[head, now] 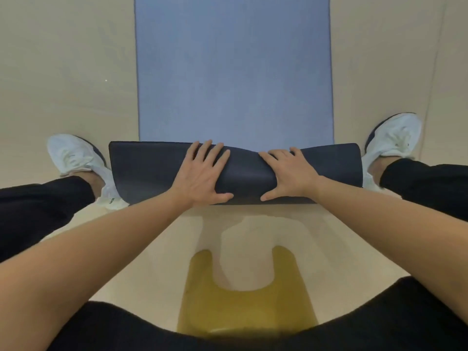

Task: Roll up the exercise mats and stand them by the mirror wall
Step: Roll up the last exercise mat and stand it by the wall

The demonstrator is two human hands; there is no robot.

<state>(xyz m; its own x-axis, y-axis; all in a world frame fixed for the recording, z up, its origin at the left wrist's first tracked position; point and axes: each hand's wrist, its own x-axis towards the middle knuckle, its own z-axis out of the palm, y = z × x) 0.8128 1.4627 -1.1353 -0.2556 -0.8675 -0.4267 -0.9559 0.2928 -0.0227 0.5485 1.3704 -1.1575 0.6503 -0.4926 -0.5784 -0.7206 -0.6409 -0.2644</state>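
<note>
We press our left hand [202,173] and right hand [287,173] flat, fingers spread, on the dark roll [141,171]. The blue mat [233,72] lies flat beyond.

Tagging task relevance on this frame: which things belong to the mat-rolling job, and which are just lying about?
Job:
- exercise mat, blue side up, partly rolled
- roll, the mat's dark near end
- left hand and right hand, both pressing on the roll

Just there:
- left shoe and right shoe, either side of the roll
- yellow U-shaped marking
- floor
</note>
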